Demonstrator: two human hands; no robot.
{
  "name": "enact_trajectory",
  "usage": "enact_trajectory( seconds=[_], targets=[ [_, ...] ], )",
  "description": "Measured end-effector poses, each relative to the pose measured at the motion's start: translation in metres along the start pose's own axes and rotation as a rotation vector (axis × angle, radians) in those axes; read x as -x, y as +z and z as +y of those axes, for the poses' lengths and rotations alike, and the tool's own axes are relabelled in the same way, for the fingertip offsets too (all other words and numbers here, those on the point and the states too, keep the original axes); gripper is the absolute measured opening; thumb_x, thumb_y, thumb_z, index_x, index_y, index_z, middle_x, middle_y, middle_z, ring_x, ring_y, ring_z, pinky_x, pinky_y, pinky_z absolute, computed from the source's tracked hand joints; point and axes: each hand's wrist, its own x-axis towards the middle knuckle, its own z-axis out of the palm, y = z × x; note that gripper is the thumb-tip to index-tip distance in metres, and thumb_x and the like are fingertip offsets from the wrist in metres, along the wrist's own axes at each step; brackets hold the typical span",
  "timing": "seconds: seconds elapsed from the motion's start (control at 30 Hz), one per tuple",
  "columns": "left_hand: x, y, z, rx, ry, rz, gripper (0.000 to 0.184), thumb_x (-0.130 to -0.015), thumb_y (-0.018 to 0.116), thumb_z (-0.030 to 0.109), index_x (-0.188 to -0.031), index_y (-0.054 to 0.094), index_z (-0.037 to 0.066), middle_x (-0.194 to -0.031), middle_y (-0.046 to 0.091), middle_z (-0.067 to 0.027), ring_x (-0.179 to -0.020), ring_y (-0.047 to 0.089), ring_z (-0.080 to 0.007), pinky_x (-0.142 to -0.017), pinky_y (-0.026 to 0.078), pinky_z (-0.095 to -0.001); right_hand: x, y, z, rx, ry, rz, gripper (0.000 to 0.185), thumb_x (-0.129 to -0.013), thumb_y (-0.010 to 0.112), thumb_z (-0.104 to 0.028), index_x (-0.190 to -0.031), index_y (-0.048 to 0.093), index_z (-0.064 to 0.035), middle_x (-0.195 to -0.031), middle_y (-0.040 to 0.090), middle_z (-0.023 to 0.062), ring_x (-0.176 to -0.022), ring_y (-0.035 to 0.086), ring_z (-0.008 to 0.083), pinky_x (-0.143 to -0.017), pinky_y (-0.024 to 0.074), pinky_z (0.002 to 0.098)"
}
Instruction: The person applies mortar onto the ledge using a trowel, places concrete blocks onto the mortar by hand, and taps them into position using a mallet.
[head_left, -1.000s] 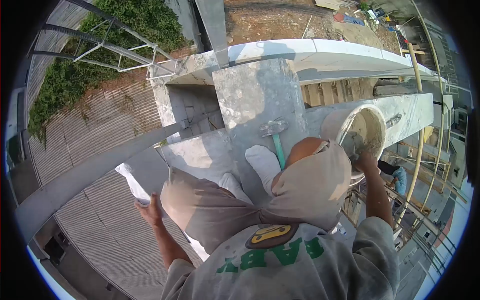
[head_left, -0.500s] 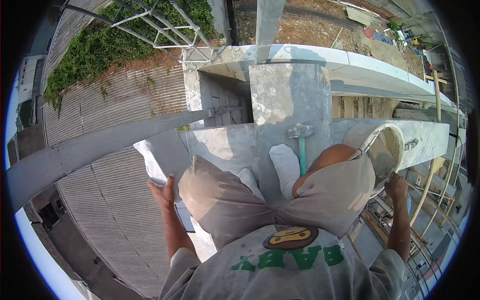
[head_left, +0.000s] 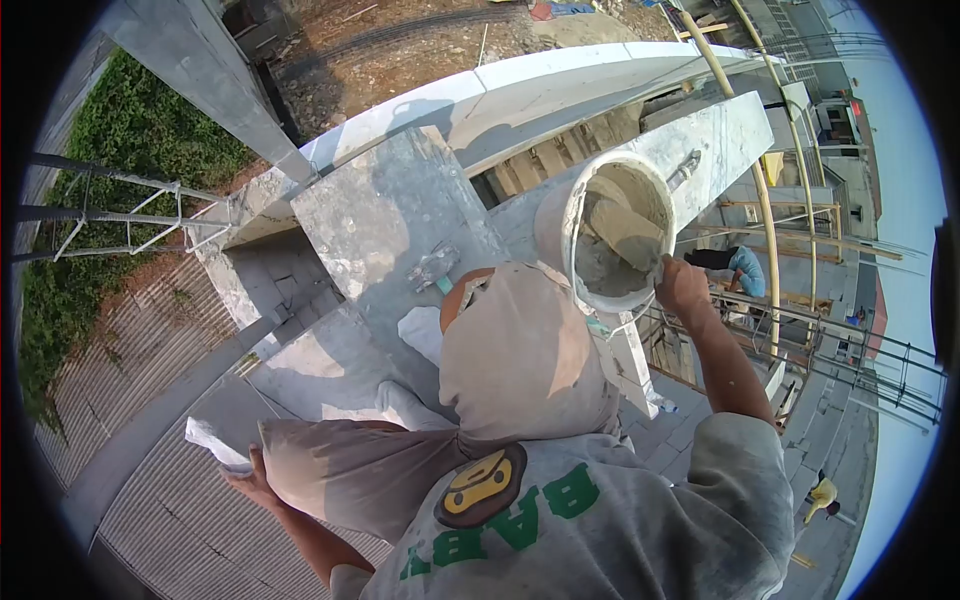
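Observation:
My right hand [head_left: 685, 287] is closed at the near rim of a white bucket [head_left: 553, 225]. It grips a trowel whose mortar-coated blade [head_left: 625, 233] lies inside, over wet grey mortar [head_left: 607, 278]; the handle is hidden in my fingers. At lower left my left hand [head_left: 252, 482] grips the white end of a grey block [head_left: 232, 412], beside my knee. A hammer [head_left: 434, 265] rests on the slab [head_left: 375, 205] before me, its turquoise handle mostly hidden behind my leg.
I sit high on a wall top. Corrugated roofing [head_left: 215, 530] lies below on the left, and a metal lattice [head_left: 120, 225] juts in there. Bamboo poles [head_left: 765, 220] stand at right. One person in a blue top [head_left: 747, 270] and another in yellow [head_left: 822, 493] are farther below.
My view has swung to the right, so the bucket sits nearer the middle. The trowel blade and mortar inside now show. My left hand stays on the block.

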Motion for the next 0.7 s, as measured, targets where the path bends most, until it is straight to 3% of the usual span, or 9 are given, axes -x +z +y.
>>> enact_trajectory(
  seconds=[0.07,0.13,0.17,0.2,0.23,0.4,0.5,0.6,0.7],
  targets=[
    [0.006,-0.005,0.029,0.150,-0.049,-0.091,0.083,-0.071,0.076,0.033,-0.132,0.037,-0.008,-0.119,0.045,-0.0247,-0.113,0.045,-0.0374,-0.096,0.037,-0.0488,0.001,-0.007,-0.003,0.095,-0.063,-0.162,0.029,-0.077,0.058,-0.015,-0.104,0.063,-0.0051,-0.098,0.066,0.0203,-0.090,0.065,0.0372,-0.081,0.0519,0.0441],
    [0.006,-0.001,0.011,-0.036,-0.037,-0.006,0.085,-0.072,0.076,0.032,-0.134,0.034,-0.008,-0.124,0.044,-0.0259,-0.114,0.045,-0.0395,-0.097,0.037,-0.0470,0.010,-0.004,-0.007,-0.015,-0.036,-0.048,0.033,-0.076,0.058,-0.014,-0.108,0.062,-0.0057,-0.097,0.066,0.0203,-0.094,0.064,0.0360,-0.082,0.0517,0.0440],
    [0.010,-0.003,0.015,0.096,0.001,-0.015,0.087,-0.072,0.076,0.033,-0.136,0.033,-0.008,-0.126,0.044,-0.0267,-0.117,0.044,-0.0404,-0.099,0.036,-0.0462,0.008,0.003,-0.003,-0.069,-0.049,-0.051,0.037,-0.075,0.060,-0.015,-0.111,0.062,-0.0066,-0.101,0.065,0.0212,-0.096,0.063,0.0357,-0.083,0.0509,0.0440],
    [0.012,-0.007,0.034,0.012,-0.142,-0.020,0.087,-0.072,0.077,0.033,-0.136,0.033,-0.007,-0.130,0.043,-0.0274,-0.122,0.041,-0.0404,-0.102,0.034,-0.0455,0.008,-0.014,-0.011,-0.015,-0.038,-0.183,0.041,-0.074,0.061,-0.017,-0.114,0.061,-0.0053,-0.103,0.065,0.0218,-0.097,0.063,0.0364,-0.085,0.0500,0.0442],
    [0.010,-0.007,0.030,-0.074,-0.073,0.009,0.088,-0.070,0.077,0.033,-0.136,0.033,-0.006,-0.132,0.042,-0.0279,-0.126,0.039,-0.0403,-0.104,0.032,-0.0450,0.005,-0.023,-0.016,0.038,-0.007,-0.294,0.042,-0.074,0.063,-0.020,-0.113,0.062,-0.0051,-0.103,0.064,0.0230,-0.098,0.062,0.0373,-0.086,0.0493,0.0446],
    [0.012,-0.007,0.023,-0.077,-0.140,0.021,0.093,-0.069,0.076,0.039,-0.139,0.031,-0.003,-0.136,0.040,-0.0262,-0.128,0.037,-0.0406,-0.106,0.031,-0.0448,-0.009,-0.016,-0.003,-0.129,-0.110,0.190,0.037,-0.074,0.066,-0.021,-0.106,0.065,-0.0030,-0.094,0.065,0.0267,-0.092,0.064,0.0403,-0.080,0.0505,0.0455],
    [0.012,-0.007,0.028,-0.060,-0.125,0.023,0.092,-0.069,0.076,0.038,-0.139,0.031,-0.003,-0.136,0.039,-0.0265,-0.128,0.037,-0.0405,-0.106,0.031,-0.0442,-0.051,0.040,0.069,-0.100,-0.168,0.098,0.035,-0.072,0.066,-0.020,-0.102,0.066,-0.0013,-0.093,0.065,0.0273,-0.090,0.064,0.0404,-0.080,0.0499,0.0455],
    [0.013,-0.007,0.035,-0.109,-0.117,0.036,0.091,-0.070,0.075,0.037,-0.139,0.031,-0.003,-0.137,0.038,-0.0270,-0.128,0.037,-0.0413,-0.106,0.031,-0.0446,-0.016,-0.037,0.021,-0.545,0.191,-0.269,0.035,-0.072,0.064,-0.019,-0.101,0.066,0.0007,-0.094,0.065,0.0279,-0.089,0.064,0.0412,-0.080,0.0494,0.0457],
    [0.015,-0.006,0.044,-0.152,-0.131,0.073,0.088,-0.071,0.074,0.037,-0.137,0.033,-0.003,-0.134,0.041,-0.0264,-0.124,0.040,-0.0414,-0.104,0.032,-0.0454,-0.013,-0.016,0.029,-0.469,0.051,-0.017,0.035,-0.072,0.063,-0.019,-0.102,0.066,-0.0002,-0.096,0.065,0.0279,-0.092,0.063,0.0413,-0.081,0.0492,0.0459]
  ],
)
